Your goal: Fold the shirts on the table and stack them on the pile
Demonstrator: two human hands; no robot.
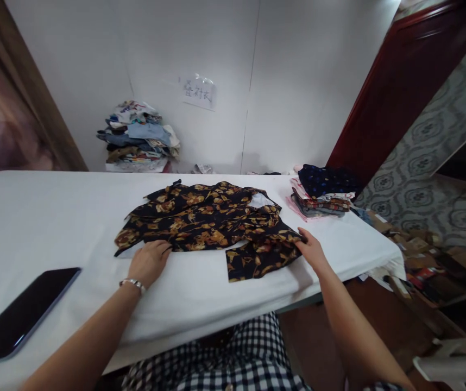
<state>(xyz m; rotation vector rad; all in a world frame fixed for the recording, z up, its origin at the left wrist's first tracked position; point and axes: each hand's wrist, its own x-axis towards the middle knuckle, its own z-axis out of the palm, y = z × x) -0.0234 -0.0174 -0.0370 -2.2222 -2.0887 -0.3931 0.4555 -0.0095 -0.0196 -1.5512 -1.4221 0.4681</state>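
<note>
A black shirt [200, 217] with a gold and brown floral print lies spread sideways on the white-covered table. One sleeve [257, 263] is bent back toward my body along the near edge. My right hand [311, 251] pinches the shirt's cloth at the right, where the sleeve folds, thumb on top. At the near left edge, my left hand [149, 263] has its fingers curled on the fabric, gripping the border; a bracelet [133, 283] circles that wrist. A white patch, possibly lining or table, shows within the neck opening.
A stack of folded clothes [318, 193] sits at the table's right end. Behind the table rises a tall clothes pile [139, 136]. A dark tablet-like device [25, 312] lies near left. Handwritten paper [197, 93] hangs on the wall. Cardboard boxes [420, 252] fill the right side.
</note>
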